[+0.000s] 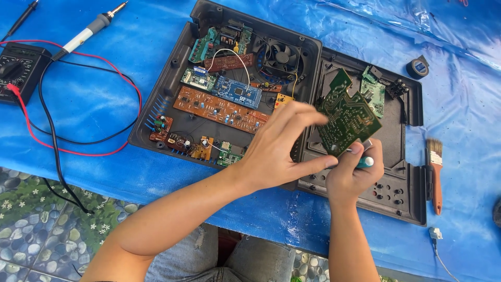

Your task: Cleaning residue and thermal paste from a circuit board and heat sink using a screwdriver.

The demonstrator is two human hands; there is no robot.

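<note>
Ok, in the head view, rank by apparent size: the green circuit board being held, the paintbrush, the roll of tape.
1. Green circuit board, though it is raised nearer the camera, which enlarges it.
2. Paintbrush.
3. Roll of tape.

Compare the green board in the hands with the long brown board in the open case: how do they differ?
The green board is held up, tilted, above the case lid by both hands, left hand and right hand; the brown board lies flat inside the case. The green board shows its bare trace side; the brown board shows mounted parts. The green is squarish, the brown a long strip. Both are circuit boards.
</note>
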